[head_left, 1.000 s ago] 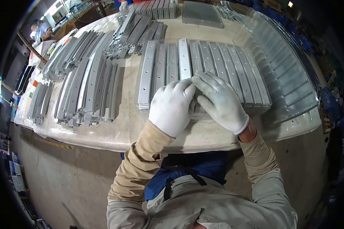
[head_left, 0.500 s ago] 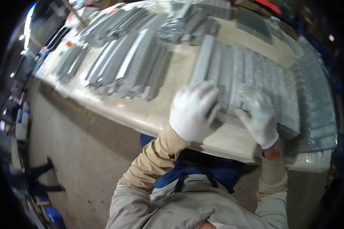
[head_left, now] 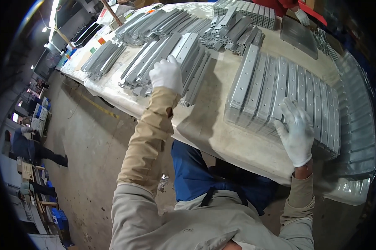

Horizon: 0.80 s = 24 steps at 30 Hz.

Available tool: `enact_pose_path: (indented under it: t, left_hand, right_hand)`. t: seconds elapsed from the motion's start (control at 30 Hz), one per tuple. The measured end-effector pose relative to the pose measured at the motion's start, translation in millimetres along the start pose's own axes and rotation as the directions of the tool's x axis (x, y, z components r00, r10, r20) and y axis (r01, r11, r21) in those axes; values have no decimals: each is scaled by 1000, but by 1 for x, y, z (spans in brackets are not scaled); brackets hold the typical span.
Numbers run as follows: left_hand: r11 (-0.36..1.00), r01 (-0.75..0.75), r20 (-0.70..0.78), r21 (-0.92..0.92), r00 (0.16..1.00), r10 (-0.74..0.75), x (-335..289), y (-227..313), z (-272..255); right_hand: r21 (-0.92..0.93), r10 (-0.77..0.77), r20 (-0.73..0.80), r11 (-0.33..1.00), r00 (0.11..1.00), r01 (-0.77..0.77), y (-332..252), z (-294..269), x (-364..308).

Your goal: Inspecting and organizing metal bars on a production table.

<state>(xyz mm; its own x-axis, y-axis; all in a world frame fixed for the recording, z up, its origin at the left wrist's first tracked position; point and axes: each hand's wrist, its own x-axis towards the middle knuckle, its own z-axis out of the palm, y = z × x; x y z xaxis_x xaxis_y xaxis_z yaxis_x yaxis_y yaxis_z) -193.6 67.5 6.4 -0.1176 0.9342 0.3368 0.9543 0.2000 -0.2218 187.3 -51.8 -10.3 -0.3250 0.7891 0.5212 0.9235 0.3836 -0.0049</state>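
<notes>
My white-gloved left hand (head_left: 166, 75) is over a loose pile of grey metal channel profiles (head_left: 144, 64) left of centre. Its fingers bend forward onto the pile; the fingertips are hidden, so a grip cannot be made out. My right hand (head_left: 297, 131), also gloved in white, rests at the near end of a neat stack of long metal profiles (head_left: 248, 79). Its thumb and fingers are apart and it holds nothing. The profiles in this stack lie side by side in layers, with small holes along their top faces.
More loose profiles (head_left: 225, 31) lie across the far side of the table (head_left: 221, 135). A flat grey plate (head_left: 298, 37) sits at the far right, near another person's gloved hand (head_left: 302, 17). Ribbed grey sheeting (head_left: 357, 121) lies right of the stack. People stand at far left.
My left hand has moved from the near end of the stack leftward and away to the loose pile. My right hand stays at the stack. The view has shifted.
</notes>
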Motion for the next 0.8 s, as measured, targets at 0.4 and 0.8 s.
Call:
enact_pose_path:
  t: [0.4,0.8]
  left_hand:
    - [912,194,276,-360,956,-95,24,-16,-23]
    - [922,156,296,-355,954,-48,28,-9,-14]
  right_hand:
    - [110,-77,-22,991,997,79,17,11,-9]
    - [71,-92,-50,993,994,96,13,15,-8]
